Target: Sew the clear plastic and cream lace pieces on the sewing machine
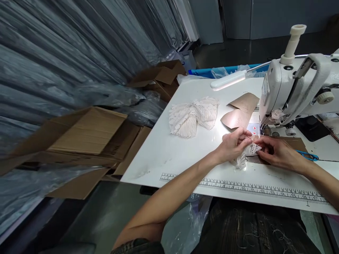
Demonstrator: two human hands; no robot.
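Just in front of the sewing machine's needle (pixel 262 129), my two hands meet over a small piece of white lace fabric (pixel 248 152). My left hand (pixel 235 143) pinches the lace from the left, thumb and fingers together. From the right, my right hand (pixel 275 151) grips the lace's pointed edge between thumb and curled fingers. Part of the lace is hidden behind the fingers. A white lace bow (pixel 194 116) lies on the table to the left. Brown paper pieces (pixel 239 112) rest behind my left hand. Blue thread snips (pixel 308 155) lie by my right wrist.
The white sewing machine (pixel 280 84) stands at the right, with a lit lamp (pixel 229 80) to its left. A printed ruler (pixel 246 188) runs along the front of the white table (pixel 148 158). Open cardboard boxes (pixel 87 134) and plastic sheeting (pixel 148 107) stand beyond the left edge.
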